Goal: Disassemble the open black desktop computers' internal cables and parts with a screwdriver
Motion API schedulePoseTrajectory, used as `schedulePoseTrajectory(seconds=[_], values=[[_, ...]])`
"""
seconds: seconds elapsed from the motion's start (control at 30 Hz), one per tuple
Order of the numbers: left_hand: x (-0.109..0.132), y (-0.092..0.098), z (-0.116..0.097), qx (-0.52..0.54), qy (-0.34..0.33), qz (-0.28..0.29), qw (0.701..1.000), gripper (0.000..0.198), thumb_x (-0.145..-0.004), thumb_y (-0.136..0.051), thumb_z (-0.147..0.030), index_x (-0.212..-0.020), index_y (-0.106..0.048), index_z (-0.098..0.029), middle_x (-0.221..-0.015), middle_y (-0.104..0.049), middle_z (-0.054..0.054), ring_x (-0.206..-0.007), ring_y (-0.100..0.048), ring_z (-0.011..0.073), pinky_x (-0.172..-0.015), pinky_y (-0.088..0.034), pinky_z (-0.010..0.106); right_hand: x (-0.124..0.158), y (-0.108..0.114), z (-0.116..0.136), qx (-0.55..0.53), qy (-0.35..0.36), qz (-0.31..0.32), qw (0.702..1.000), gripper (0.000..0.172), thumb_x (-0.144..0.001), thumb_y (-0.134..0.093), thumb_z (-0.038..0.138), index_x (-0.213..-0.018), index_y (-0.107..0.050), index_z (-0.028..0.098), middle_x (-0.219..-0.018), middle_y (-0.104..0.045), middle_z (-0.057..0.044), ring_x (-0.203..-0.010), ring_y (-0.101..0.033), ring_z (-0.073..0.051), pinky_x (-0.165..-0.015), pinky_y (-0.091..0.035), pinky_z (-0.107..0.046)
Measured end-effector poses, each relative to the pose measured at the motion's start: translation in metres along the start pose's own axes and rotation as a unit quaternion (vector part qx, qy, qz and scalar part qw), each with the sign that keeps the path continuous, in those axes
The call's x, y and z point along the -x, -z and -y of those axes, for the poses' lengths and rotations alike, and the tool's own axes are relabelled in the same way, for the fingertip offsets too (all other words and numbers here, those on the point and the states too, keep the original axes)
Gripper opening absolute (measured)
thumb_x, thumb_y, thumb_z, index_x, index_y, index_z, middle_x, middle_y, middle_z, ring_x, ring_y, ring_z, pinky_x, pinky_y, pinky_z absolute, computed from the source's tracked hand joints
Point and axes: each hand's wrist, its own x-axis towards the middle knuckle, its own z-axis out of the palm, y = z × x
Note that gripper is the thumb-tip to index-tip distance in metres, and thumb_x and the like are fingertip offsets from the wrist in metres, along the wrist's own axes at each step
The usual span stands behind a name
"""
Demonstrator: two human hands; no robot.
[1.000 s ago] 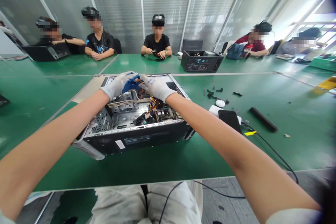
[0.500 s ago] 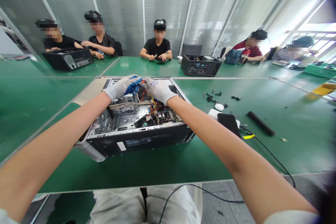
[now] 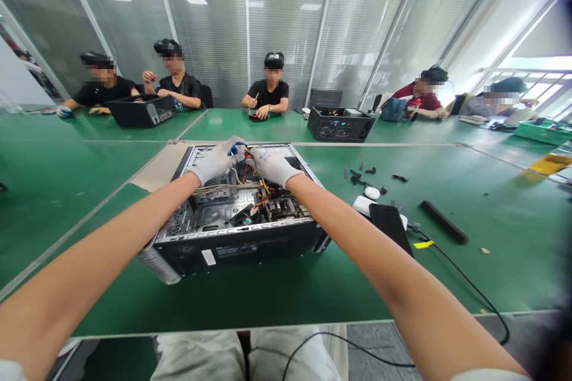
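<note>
Both gloved hands have been pulled closer together; the blue connector [image 3: 235, 149] is pinched between left hand [image 3: 217, 160] and right hand [image 3: 270, 165], over the computer case [image 3: 236, 214] at 12 o'clock on the counter [image 3: 469, 190].

1. Both hands wear white knit gloves: left hand [image 3: 217, 162], right hand [image 3: 271, 165].
2. The right glove's back carries small blue print.
3. Forearms are bare; pale short sleeves show at the shoulders.
4. Light grey trousers cover the lap.

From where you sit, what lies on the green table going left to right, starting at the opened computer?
Open computer case with both gloved hands over its cables → small white round thing → black phone → yellow tag → long black bar.
</note>
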Motion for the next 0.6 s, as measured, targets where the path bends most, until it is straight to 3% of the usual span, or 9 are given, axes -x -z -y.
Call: schedulePoseTrajectory(seconds=[0.1, 0.27, 0.43, 0.6], values=[[0.002, -0.005, 0.001, -0.09, 0.015, -0.011, 0.996, 0.039, -0.091, -0.059, -0.044, -0.121, -0.058, -0.019, -0.114, -0.065, 0.011, -0.103, -0.061, 0.0279, -0.096, -0.048, 0.041, -0.002, -0.004, -0.004, -0.036, -0.007, -0.052, 0.998, 0.042, -0.105, -0.038, 0.043, -0.135, -0.05, 0.016, -0.121, -0.07, -0.018, -0.107, -0.067, -0.028, -0.084, -0.045, -0.033], [0.007, -0.011, -0.014, -0.22, 0.059, 0.027, 0.973, 0.046, -0.096, -0.054, -0.036, -0.136, -0.049, -0.012, -0.138, -0.051, 0.022, -0.115, -0.061, 0.0336, -0.095, -0.05, 0.041, -0.002, -0.007, -0.011, -0.057, -0.004, -0.059, 0.997, 0.039, -0.102, -0.049, 0.045, -0.13, -0.054, 0.019, -0.118, -0.072, -0.014, -0.103, -0.067, -0.025, -0.081, -0.044, -0.03], [0.013, -0.01, -0.031, -0.294, 0.083, 0.07, 0.95, 0.051, -0.097, -0.056, -0.038, -0.143, -0.043, -0.019, -0.152, -0.038, 0.019, -0.115, -0.064, 0.0322, -0.094, -0.052, 0.039, -0.001, -0.008, -0.014, -0.055, 0.007, -0.06, 0.997, 0.037, -0.099, -0.055, 0.051, -0.121, -0.06, 0.021, -0.114, -0.073, -0.01, -0.102, -0.067, -0.023, -0.081, -0.043, -0.029], [0.012, -0.013, -0.031, -0.316, 0.069, 0.083, 0.943, 0.046, -0.097, -0.058, -0.038, -0.138, -0.047, -0.02, -0.146, -0.046, 0.015, -0.122, -0.061, 0.0302, -0.098, -0.051, 0.036, -0.003, -0.01, -0.014, -0.051, 0.009, -0.056, 0.997, 0.039, -0.098, -0.056, 0.051, -0.123, -0.061, 0.02, -0.113, -0.073, -0.011, -0.102, -0.067, -0.024, -0.082, -0.044, -0.029]])
